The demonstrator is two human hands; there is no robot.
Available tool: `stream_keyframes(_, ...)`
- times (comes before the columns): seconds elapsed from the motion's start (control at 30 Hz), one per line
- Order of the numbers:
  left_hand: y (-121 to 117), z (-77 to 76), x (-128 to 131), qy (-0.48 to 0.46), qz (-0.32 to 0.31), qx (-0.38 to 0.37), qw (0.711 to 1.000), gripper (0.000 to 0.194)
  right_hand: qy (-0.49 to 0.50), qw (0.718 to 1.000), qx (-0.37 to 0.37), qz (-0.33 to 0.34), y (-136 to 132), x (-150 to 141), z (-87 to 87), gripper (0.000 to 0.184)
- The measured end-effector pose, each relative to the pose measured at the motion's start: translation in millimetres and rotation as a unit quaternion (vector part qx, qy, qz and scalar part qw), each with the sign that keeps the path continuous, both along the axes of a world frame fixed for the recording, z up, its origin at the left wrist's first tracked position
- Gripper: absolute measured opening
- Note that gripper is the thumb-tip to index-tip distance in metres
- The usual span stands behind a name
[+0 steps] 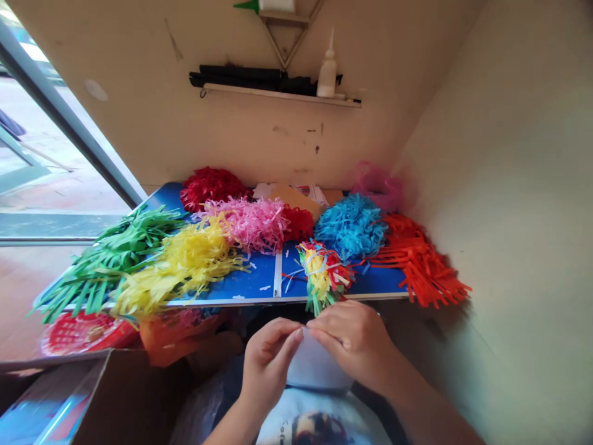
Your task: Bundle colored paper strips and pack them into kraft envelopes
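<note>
In front of my body, my left hand is closed in a pinch, with thumb and forefinger pressed together. My right hand pinches right beside it, and the fingertips nearly meet. What lies between the fingers is too small to make out. A smooth pale surface shows just below the hands; whether they touch it I cannot tell. Nearest to them, at the table's front edge, lies a small mixed bundle of fringed paper strips in yellow, red, green and white, with thin blue and white strips around it.
Fringed heaps in green, yellow, pink, blue and orange-red cover much of the blue table. A glue bottle stands on the wall shelf. Lower left are a red basket and a cardboard box.
</note>
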State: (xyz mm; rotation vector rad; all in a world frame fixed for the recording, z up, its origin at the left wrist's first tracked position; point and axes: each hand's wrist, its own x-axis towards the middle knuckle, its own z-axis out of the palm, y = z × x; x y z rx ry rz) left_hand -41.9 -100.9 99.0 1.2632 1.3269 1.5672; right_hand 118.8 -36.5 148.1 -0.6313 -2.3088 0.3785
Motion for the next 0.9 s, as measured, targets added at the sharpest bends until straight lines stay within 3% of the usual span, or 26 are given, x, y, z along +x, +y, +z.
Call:
stream_keyframes(0.1, -1, 0.0, 0, -0.005, 0.004, -0.006, 1.000, 0.016, -0.011, 1.000, -0.004, -0.023, 2, -5, -0.7, 0.024)
stream_keyframes(0.2, -2, 0.3, -6, 0.006, 0.006, -0.015, 1.000, 0.017, -0.021, 0.999, -0.038, 0.007, 11, 1, 3.1, 0.022)
stream_keyframes(0.33, -1, 3.6, -15, 0.042, 0.030, 0.004, 0.999, 0.018, -0.106, 0.991, -0.077, 0.020, 27, 21, 12.3, 0.017)
stream_keyframes(0.5, 10, 15.4, -17, 0.114, -0.039, -0.013, 0.993, 0.021, -0.114, 0.993, -0.044, -0.008, 31, 25, 8.1, 0.020)
stream_keyframes(0.57, 16, 19.4, -18, 0.167, -0.069, -0.017, 0.983, 0.021, -0.079, 0.993, -0.086, 0.000, 32, 26, 2.7, 0.021)
stream_keyframes(0.7, 18, 24.9, -29, 0.204, -0.042, -0.009, 0.978, 0.019, -0.040, 0.971, -0.236, -0.029, 35, 42, -5.4, 0.020)
stream_keyframes(0.8, 15, 39.2, -40, 0.297, -0.085, -0.008, 0.951, 0.021, -0.048, 0.967, -0.246, -0.041, 31, 48, -4.0, 0.027)
stream_keyframes(0.9, 17, 62.7, -47, 0.418, -0.173, -0.008, 0.892, 0.019, -0.054, 0.975, -0.216, 0.021, 20, 40, 5.6, 0.031)
